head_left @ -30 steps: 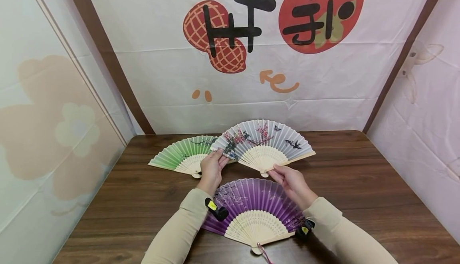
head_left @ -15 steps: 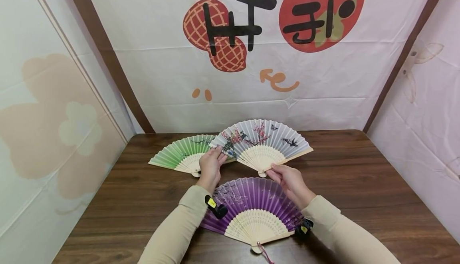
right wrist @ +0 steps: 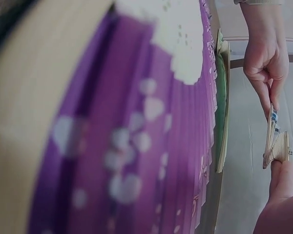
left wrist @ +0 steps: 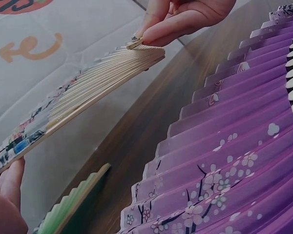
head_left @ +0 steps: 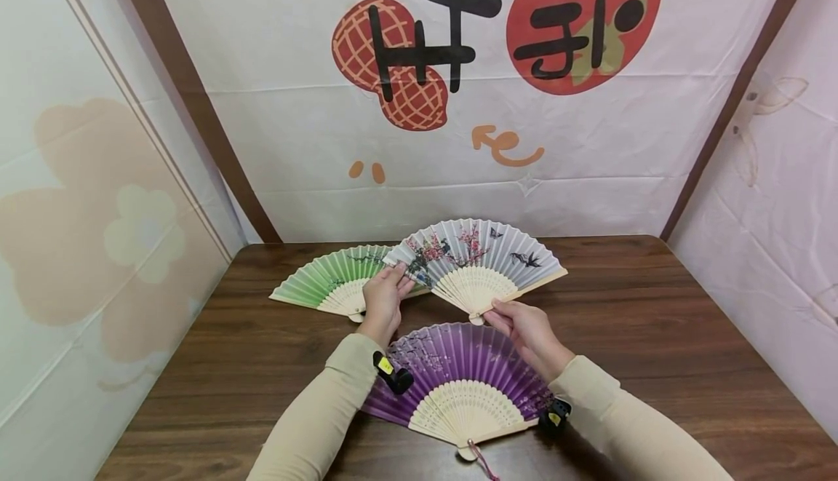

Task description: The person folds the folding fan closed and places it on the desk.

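Both hands hold a spread white-grey folding fan [head_left: 481, 263] with pink blossoms and a dark bird, raised above the table. My left hand [head_left: 382, 299] pinches its left end; in the left wrist view the fingers [left wrist: 10, 183] grip the outer rib. With thumb and fingers, my right hand [head_left: 532, 334] pinches the fan near its pivot, also seen in the right wrist view with the white-grey fan [right wrist: 278, 146] edge-on. A green folding fan [head_left: 327, 281] lies spread behind the left hand, partly covered. Below the forearms lies a spread purple folding fan [head_left: 458, 364] with a tassel [head_left: 481, 459].
The fans are over a brown wooden table [head_left: 655, 350]. A printed white cloth wall [head_left: 294, 139] rises behind its back edge, with more cloth on both sides. A wrist camera [head_left: 393, 373] sits just over the purple fan's left part.
Over the last second the white-grey fan and both hands have shifted slightly to the left. The grip looks the same. The green and purple fans stay in place.
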